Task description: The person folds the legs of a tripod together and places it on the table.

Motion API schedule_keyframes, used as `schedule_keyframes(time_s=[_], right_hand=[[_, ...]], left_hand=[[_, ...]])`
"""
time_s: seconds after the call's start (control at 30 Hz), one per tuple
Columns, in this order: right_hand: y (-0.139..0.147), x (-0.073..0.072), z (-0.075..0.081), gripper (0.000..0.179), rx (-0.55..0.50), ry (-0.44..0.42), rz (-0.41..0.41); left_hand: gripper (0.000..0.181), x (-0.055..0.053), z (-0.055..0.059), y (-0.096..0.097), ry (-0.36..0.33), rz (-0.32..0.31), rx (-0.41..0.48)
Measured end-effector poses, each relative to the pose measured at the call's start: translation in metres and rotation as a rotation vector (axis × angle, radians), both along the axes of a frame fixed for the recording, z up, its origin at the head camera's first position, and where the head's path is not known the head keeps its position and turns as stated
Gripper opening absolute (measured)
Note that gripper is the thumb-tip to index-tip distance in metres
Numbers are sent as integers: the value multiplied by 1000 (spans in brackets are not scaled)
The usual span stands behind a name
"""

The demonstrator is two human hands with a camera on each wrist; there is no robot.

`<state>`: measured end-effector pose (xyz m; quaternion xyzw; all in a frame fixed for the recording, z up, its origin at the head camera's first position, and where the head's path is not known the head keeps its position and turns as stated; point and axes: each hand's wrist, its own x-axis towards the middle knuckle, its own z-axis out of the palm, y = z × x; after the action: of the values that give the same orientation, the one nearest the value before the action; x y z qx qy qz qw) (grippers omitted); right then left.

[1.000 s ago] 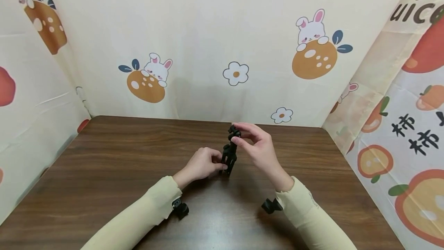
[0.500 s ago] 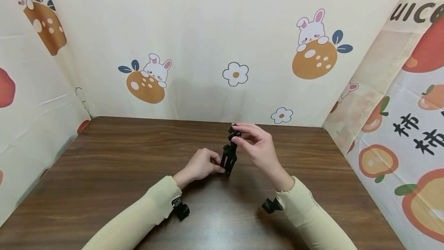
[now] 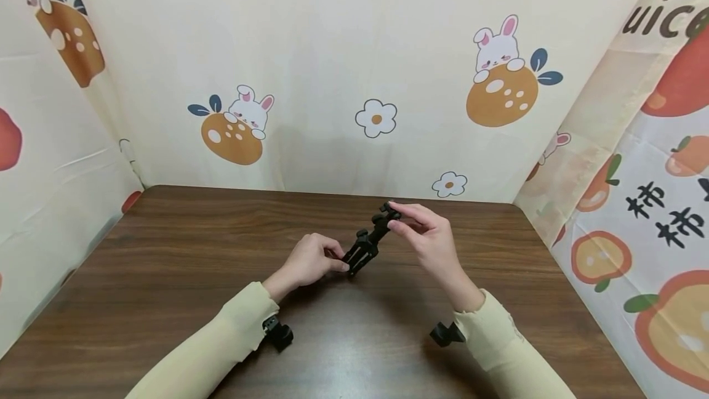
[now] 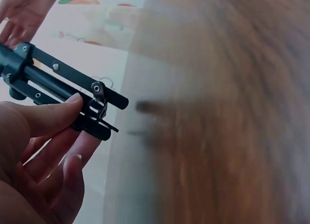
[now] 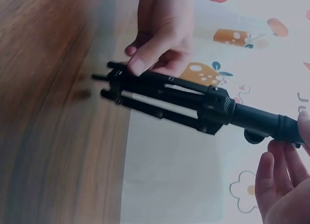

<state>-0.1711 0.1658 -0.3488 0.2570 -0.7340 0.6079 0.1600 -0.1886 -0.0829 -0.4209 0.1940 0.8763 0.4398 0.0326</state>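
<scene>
A small black tripod (image 3: pixel 367 246) is held between both hands above the table, tilted with its head up to the right. Its legs lie folded along the centre post. My left hand (image 3: pixel 310 260) pinches the leg ends between thumb and fingers; in the left wrist view the thumb of the left hand (image 4: pixel 43 136) lies across the tripod legs (image 4: pixel 77 76). With thumb and fingers, my right hand (image 3: pixel 434 242) holds the upper end at the head. The right wrist view shows the tripod's feet off the table, the right hand (image 5: pixel 286 185) at the post's far end.
A brown wood-grain table (image 3: pixel 221 226) lies beneath the hands. Cream cloth (image 3: pixel 321 159) printed with fruit and rabbits hangs behind it, with printed cloth at both sides. Black wrist cameras (image 3: pixel 279 333) sit at the sleeve cuffs.
The tripod has tipped from nearly upright to a slant. Its leg end moved left with my left hand, and its head moved right and slightly down with my right hand.
</scene>
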Motion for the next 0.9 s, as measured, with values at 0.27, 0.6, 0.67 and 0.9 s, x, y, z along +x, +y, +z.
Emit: schedule_keyframes(time_s=[0.27,0.6,0.67,0.9], right_hand=[[17,1,-9,32,-11,-74,-31],[32,1,-28,50,28,-228,-124],[33,0,-32,48,41,-280,-124],[34,-5,-46,51,99,-454,-99]], left_hand=[[9,0,6,-18,12,23,60],[11,-5,22,-40,87,61,164],[11,-6,25,-43,96,55,165],[20,-7,26,-54,105,9,148]])
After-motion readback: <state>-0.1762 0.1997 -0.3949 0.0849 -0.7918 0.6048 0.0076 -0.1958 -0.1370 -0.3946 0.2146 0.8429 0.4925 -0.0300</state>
